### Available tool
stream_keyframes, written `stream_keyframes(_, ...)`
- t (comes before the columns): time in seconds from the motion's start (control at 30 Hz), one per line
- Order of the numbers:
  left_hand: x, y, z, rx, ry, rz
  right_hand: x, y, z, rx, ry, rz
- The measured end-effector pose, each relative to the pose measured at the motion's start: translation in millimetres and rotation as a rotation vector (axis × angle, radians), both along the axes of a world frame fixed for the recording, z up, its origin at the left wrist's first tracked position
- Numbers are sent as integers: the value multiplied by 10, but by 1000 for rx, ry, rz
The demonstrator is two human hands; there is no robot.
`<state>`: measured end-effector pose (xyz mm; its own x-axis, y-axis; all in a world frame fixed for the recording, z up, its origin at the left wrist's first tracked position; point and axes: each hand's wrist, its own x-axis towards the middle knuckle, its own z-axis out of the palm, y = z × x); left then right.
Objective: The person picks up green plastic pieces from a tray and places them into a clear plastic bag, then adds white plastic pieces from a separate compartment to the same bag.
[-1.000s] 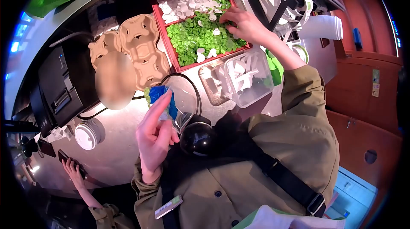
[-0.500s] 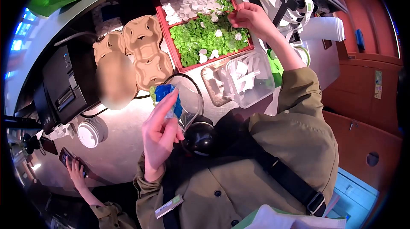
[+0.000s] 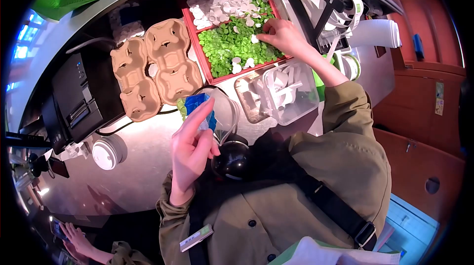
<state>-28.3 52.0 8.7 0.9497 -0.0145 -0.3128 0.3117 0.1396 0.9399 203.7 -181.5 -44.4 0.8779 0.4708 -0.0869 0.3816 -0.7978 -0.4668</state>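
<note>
My left hand [image 3: 190,154] is closed round a small clear plastic bag [image 3: 224,112] with blue and light green things at its top. Over the right part of a red divided tray [image 3: 199,57] is my right hand [image 3: 281,37], fingers bent together at a white piece [image 3: 254,39]. Small green pieces [image 3: 219,47] fill the tray's near compartment, with several white ones among them. White pieces [image 3: 222,5] fill most of the far compartment. Whether my right fingertips grip the white piece is hard to tell.
Cardboard cup carriers [image 3: 180,80] and a black printer [image 3: 81,97] stand left of the tray. A clear container [image 3: 306,99] of white strips is in front of it. Stacked white lids [image 3: 106,154] stand near a co-worker's hands [image 3: 79,240] at a phone.
My right hand has moved left and down over the green pieces. The co-worker's hand and phone have shifted toward the bottom left, and a blurred patch over the cup carriers is gone.
</note>
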Motion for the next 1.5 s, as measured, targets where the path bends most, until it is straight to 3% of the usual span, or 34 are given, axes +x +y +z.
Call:
stream_keyframes(0.33, 123, -67, -37, -25, -35, -32, -28, -35, -14, 136, -56, -27)
stream_keyframes(0.47, 132, -128, -16, -31, -1, -25, 63, -146, 76, 396, 147, -121)
stream_keyframes(0.57, 144, -195, -32, -92, 28, -12, -444, 45, 651, 613, 684, -68)
stream_keyframes(0.63, 168, -266, -19, -103, 31, -15, -792, 250, 903, 518, 941, 182)
stream_keyframes(0.7, 179, -329, -8, -95, 20, -22, -1036, 405, 695, 505, 962, 350)
stream_keyframes(0.8, 185, -407, 13, -8, -62, -17, -1085, 524, 694, 465, 1087, 175)
stream_keyframes(0.87, 148, -387, -115, 17, -67, -16, -1102, 516, 719, 578, 1205, 11)
stream_keyframes(0.97, 124, -438, -160, 37, -93, -3, -1094, 468, 707, 536, 1081, 123)
stream_keyframes(1.07, 144, -445, -126, 5, -79, -3, -1082, 411, 870, 169, 623, 525)
stream_keyframes(1.17, 162, -395, -106, -34, -47, 26, -932, 346, 768, 465, 296, 515)
stream_keyframes(1.23, 141, -380, -114, -36, -11, 46, -590, 331, 844, 340, 353, 113)
stream_keyframes(1.3, 128, -371, -107, -26, -3, 50, -109, 149, 332, 56, -246, 174)
stream_keyframes(1.37, 124, -357, -95, -20, -3, 47, 63, 31, -15, 37, -266, 182)
stream_keyframes(1.5, 126, -360, -53, -24, 13, 58, 150, -17, -80, 48, -221, 228)
